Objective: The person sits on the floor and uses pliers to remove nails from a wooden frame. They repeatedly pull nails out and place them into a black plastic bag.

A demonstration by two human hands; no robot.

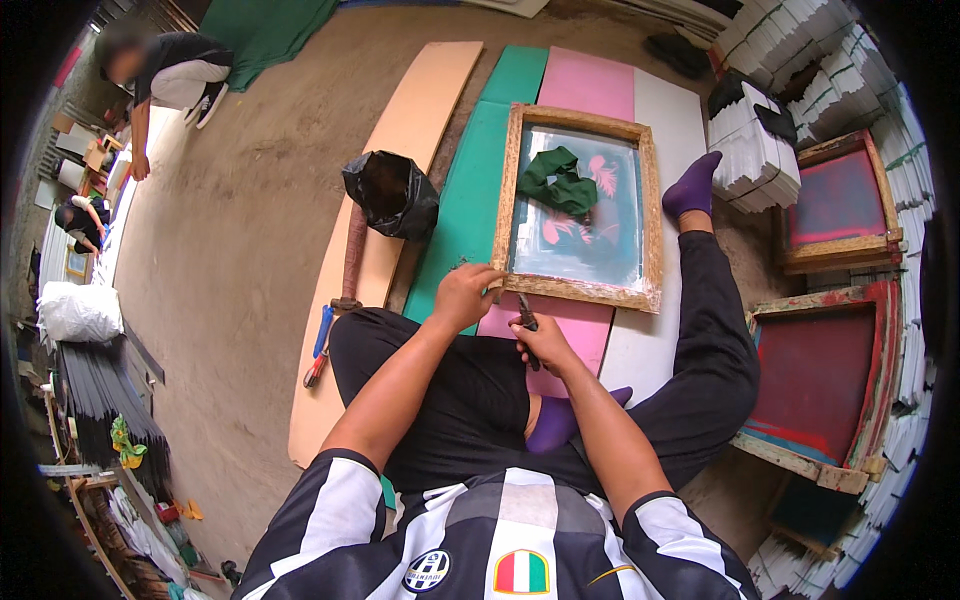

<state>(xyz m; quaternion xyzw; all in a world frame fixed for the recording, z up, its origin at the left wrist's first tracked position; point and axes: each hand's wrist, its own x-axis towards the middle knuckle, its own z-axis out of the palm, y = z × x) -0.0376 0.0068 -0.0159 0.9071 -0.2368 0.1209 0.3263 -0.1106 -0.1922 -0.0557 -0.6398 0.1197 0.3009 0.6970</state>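
In front of me lies a wooden-framed printing screen (655,215) with a pale blue mesh and pink flower-like shapes. A crumpled dark green cloth (557,181) rests on its mesh. My left hand (465,297) is at the frame's near left corner, with bent fingers closed around the wood. My right hand (546,343) grips dark-handled pliers (527,317), their jaws pointing up toward the frame's near edge. The jaws are close to the wood; whether they touch it I cannot tell.
Under the screen are peach, green, pink and white boards (590,75). Left of it stand a black plastic bag (392,195) and a hammer-like tool (355,250). Red-stained screens (815,375) and white bundled stacks (755,150) line the right. A person (180,65) crouches far left.
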